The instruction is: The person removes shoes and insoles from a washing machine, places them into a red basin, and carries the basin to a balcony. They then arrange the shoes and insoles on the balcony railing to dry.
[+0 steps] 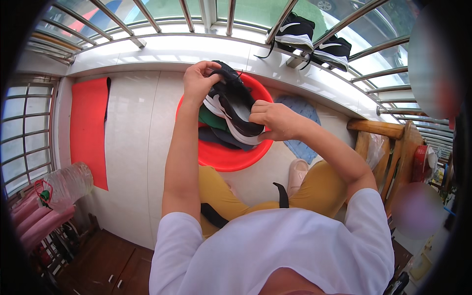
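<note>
Between my hands is a black sneaker [235, 110] with a white sole and a white swoosh, held over a red plastic basin [254, 162]. My left hand [200, 79] pinches the shoe's dark upper part at its far end, near the laces. At the near end, my right hand [273, 120] grips the heel, thumb by the white sole. Dark grey cloth [217, 138] and a piece of green material [211, 120] lie in the basin under the shoe. How much else the basin holds is hidden.
Two black sneakers [295, 33] with loose laces rest by the metal window bars [230, 18]. A red mat [88, 129] lies on the left floor, and a blue patterned cloth [306, 142] lies right of the basin. A wooden chair [376, 127] stands at right; a clear plastic bottle [70, 184] is at left.
</note>
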Demonstrator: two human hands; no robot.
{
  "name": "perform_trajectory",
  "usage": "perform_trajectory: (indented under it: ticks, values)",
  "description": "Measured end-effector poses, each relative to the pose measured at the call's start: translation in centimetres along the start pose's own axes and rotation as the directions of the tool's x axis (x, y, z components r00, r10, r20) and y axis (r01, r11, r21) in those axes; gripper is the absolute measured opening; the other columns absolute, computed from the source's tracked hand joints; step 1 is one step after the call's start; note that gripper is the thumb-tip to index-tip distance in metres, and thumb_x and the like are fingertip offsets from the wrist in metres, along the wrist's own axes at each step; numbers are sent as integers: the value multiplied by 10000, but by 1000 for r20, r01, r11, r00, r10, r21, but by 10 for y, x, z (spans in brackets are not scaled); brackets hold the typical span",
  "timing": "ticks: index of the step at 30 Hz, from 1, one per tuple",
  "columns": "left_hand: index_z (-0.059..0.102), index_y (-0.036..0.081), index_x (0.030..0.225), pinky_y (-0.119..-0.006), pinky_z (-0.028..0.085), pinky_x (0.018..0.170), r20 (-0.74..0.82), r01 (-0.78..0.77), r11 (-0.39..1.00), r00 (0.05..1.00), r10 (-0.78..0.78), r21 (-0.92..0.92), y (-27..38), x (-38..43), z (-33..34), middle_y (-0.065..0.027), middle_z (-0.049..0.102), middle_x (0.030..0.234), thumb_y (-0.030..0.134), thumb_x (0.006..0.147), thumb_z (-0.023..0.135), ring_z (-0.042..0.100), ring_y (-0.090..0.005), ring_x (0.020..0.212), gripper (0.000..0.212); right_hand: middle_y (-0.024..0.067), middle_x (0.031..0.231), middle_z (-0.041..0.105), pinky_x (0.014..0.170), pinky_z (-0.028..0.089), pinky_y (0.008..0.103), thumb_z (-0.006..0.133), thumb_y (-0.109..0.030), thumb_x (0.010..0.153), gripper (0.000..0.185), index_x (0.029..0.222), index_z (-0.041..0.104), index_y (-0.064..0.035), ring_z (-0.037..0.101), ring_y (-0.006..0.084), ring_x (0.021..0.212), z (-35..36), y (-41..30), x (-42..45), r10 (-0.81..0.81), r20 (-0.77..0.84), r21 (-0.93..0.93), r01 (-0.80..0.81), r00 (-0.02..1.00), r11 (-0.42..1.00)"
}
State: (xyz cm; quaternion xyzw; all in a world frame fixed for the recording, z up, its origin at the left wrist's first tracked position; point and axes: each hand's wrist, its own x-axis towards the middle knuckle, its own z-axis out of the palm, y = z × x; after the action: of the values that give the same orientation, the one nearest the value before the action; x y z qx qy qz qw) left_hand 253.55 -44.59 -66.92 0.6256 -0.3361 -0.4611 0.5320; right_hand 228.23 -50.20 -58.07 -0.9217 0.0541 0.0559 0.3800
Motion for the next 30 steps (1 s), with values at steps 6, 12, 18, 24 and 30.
perform_trajectory:
  ticks: [6, 12, 18, 24, 30]
  values:
    - [708, 38, 1032, -247, 548, 731, 131, -97, 995, 987, 97, -6, 19, -9, 24, -38, 715, 827, 36, 775, 774, 672, -105, 783, 266, 82, 949, 603, 850, 500, 409, 878, -182, 639, 439, 959, 609, -47, 561, 303, 1025, 0, -12, -8, 36, -10, 86, -35, 999, 996]
    - [586, 75, 1355, -295, 507, 930, 208, -143, 969, 961, 184, -200, 45, -15, 19, -49, 642, 1206, 161, 830, 831, 605, -128, 1105, 587, 98, 936, 596, 838, 469, 417, 880, -172, 647, 419, 948, 619, -41, 548, 326, 969, -34, -18, -19, 35, -136, 131, -17, 990, 991]
    - [650, 11, 1190, -265, 525, 867, -178, -179, 928, 976, 126, -326, 35, -6, 2, -82, 690, 1065, 122, 902, 756, 644, -141, 992, 326, 103, 920, 603, 819, 458, 410, 875, -122, 640, 418, 951, 615, -20, 531, 309, 942, -78, -25, -14, 67, -302, 21, -64, 951, 998]
    - [661, -5, 1114, -253, 537, 818, -281, -145, 936, 958, 52, -321, 31, -5, -4, -69, 693, 987, 81, 905, 714, 655, -130, 894, 232, 109, 975, 642, 863, 486, 367, 887, -166, 679, 440, 1026, 658, -22, 594, 271, 951, -108, 4, 18, 196, -384, 95, -173, 902, 980]
    - [664, 0, 1087, -250, 520, 784, -319, -185, 937, 944, 86, -296, 23, -5, -10, -58, 698, 975, 76, 911, 690, 652, -118, 871, 193, 34, 1065, 661, 876, 487, 290, 938, -317, 691, 685, 1239, 628, -44, 604, 148, 996, -136, 34, 39, 358, -256, 300, -278, 898, 913]
